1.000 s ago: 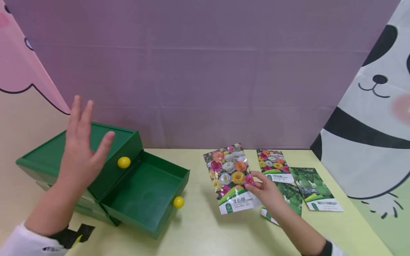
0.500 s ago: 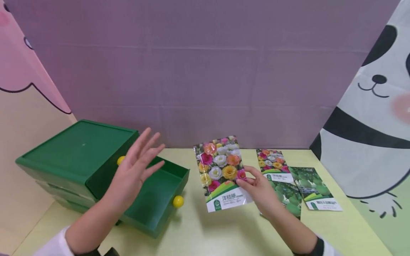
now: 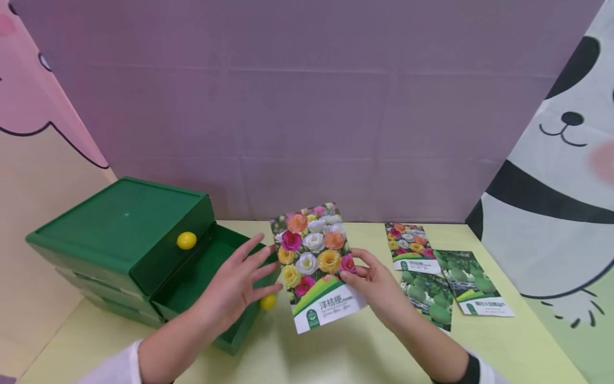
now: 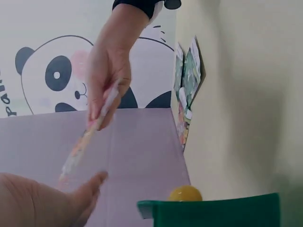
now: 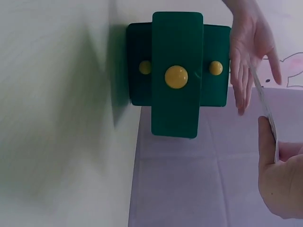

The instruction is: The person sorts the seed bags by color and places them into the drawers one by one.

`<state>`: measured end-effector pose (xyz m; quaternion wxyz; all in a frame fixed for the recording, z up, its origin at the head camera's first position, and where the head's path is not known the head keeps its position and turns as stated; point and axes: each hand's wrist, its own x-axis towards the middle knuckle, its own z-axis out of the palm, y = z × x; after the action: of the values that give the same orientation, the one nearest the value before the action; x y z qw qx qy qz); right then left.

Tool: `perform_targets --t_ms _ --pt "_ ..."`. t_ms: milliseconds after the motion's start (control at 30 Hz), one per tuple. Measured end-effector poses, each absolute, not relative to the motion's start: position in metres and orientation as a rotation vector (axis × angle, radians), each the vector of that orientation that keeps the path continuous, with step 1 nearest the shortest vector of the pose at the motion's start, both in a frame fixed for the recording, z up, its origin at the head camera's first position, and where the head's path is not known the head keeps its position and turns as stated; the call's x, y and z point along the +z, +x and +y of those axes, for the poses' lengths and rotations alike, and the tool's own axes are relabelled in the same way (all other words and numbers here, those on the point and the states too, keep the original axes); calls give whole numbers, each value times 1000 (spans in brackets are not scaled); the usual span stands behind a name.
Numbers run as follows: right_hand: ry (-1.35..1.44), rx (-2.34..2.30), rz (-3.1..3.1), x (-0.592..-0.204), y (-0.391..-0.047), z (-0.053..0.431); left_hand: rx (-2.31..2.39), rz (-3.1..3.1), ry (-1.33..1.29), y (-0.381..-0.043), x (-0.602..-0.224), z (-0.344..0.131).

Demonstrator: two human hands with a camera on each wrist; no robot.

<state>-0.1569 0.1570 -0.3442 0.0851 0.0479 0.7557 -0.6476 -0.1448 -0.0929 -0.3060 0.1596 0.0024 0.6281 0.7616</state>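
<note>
My right hand [image 3: 376, 288] pinches a flower seed packet [image 3: 316, 250] by its right edge, with the thumb on the printed front. The packet is held above the table, tilted, its picture of colourful blooms facing me. My left hand [image 3: 235, 288] is beside the packet's left edge with fingers spread and straight. In the right wrist view the left hand [image 5: 251, 52] lies close to the packet's far end; whether it touches is unclear. Behind the left hand is a green drawer box [image 3: 115, 229] with its middle drawer [image 3: 232, 338] pulled out.
On the table's right lie another flower packet [image 3: 412, 248] and two packets with green fruit pictures, one [image 3: 472, 282] overlapping the other [image 3: 429, 301]. Yellow round knobs, such as the upper one [image 3: 186, 240], stick out from the drawers. A purple cloth [image 3: 307, 106] hangs behind the table.
My left hand has come from over the drawer box rightward and down to the packet's left edge. The right hand has brought the packet slightly left.
</note>
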Motion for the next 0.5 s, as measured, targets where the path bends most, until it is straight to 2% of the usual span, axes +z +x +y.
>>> perform_targets --t_ms 200,500 --pt "14 -1879 2178 -344 -150 153 2102 1753 40 -144 -314 -90" --pt "-158 -1865 2053 -350 -146 154 2026 1838 -75 -141 -318 -85"
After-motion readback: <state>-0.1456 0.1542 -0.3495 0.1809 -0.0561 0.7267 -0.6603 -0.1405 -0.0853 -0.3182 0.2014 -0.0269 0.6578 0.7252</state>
